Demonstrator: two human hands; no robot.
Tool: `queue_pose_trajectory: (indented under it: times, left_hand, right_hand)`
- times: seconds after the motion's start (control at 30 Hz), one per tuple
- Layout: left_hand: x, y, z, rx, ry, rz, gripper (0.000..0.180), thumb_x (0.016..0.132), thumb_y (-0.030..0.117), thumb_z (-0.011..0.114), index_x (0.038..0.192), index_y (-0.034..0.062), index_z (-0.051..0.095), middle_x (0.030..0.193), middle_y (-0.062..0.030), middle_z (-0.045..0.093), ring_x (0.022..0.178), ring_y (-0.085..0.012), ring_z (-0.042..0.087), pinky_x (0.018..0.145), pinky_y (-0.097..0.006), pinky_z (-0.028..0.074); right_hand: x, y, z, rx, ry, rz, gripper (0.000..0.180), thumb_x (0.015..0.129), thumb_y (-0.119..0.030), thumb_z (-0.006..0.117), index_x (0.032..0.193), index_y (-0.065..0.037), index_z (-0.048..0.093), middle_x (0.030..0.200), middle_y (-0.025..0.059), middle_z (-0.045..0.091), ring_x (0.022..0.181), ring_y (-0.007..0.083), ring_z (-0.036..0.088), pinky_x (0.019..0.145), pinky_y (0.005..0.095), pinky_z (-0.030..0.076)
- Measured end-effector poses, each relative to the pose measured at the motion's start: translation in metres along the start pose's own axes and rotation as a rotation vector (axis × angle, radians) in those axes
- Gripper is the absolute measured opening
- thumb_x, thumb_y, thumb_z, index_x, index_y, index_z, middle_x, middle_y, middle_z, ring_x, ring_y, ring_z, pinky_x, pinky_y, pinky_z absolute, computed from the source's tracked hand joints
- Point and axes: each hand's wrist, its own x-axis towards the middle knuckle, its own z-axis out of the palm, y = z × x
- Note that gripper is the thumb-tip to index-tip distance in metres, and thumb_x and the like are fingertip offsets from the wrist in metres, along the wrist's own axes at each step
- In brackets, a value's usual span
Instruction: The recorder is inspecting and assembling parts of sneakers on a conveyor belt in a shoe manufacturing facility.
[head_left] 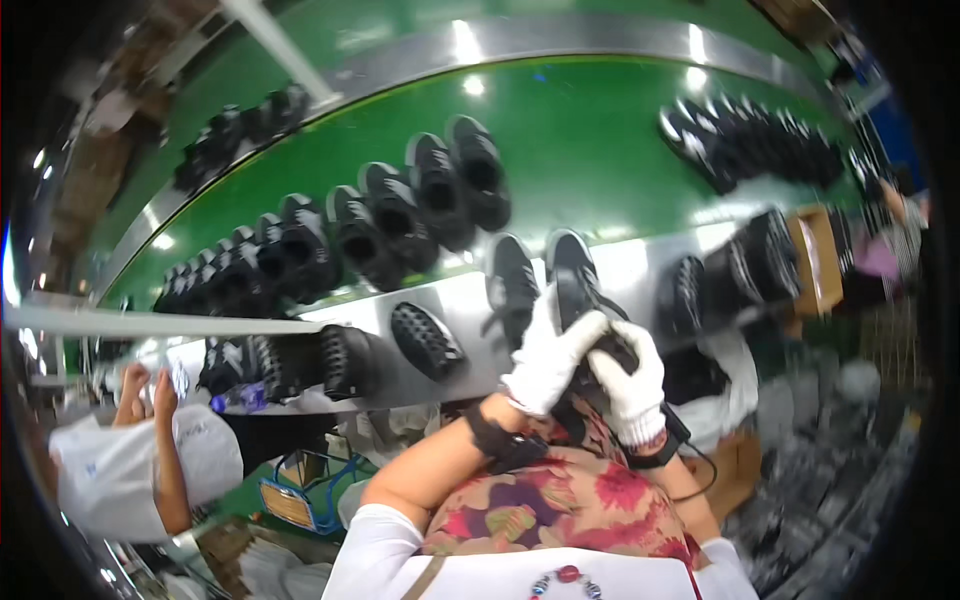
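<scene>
A black shoe with a pale rim [574,272] is in front of me, its toe pointing away. My left hand [543,360], in a white glove, is closed on its left side near the opening. My right hand [630,385], also gloved in white, grips its heel end, with the fingers curled. Part of the heel is hidden by the gloves. Just left of it lies a second black shoe [511,277], toe away from me, on the metal ledge [625,262]. Farther left on that ledge, another shoe lies sole up [425,338].
A green belt [580,150] runs beyond the ledge, carrying a row of black shoes [385,205] at left and more shoes [745,145] at far right. Stacked shoes [750,262] and a cardboard box [818,258] stand right. A co-worker [150,465] is at left.
</scene>
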Motion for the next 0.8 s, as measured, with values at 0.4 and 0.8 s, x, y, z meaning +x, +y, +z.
queue_pose_trajectory:
  times: [0.4, 0.8]
  left_hand:
    - [0.062, -0.1, 0.014, 1.645, -0.143, 0.813, 0.026, 0.082, 0.012, 0.062, 0.105, -0.0001, 0.061, 0.088, -0.0158, 0.059, 0.077, -0.0327, 0.058, 0.069, -0.044, 0.05]
    - [0.087, -0.054, 0.013, 1.341, -0.255, 0.699, 0.021, 0.084, 0.017, 0.064, 0.103, 0.0085, 0.066, 0.092, -0.0145, 0.068, 0.086, -0.0359, 0.066, 0.077, -0.045, 0.053]
  right_hand:
    - [-0.05, 0.01, -0.127, -0.36, -0.014, 0.015, 0.04, 0.078, -0.014, 0.077, 0.113, -0.002, 0.064, 0.095, 0.0098, 0.07, 0.087, 0.0177, 0.069, 0.079, 0.0319, 0.055]
    - [0.021, 0.038, -0.049, -0.84, -0.017, -0.113, 0.037, 0.082, -0.033, 0.069, 0.103, -0.006, 0.055, 0.078, 0.0164, 0.065, 0.072, 0.0385, 0.066, 0.066, 0.0481, 0.053]
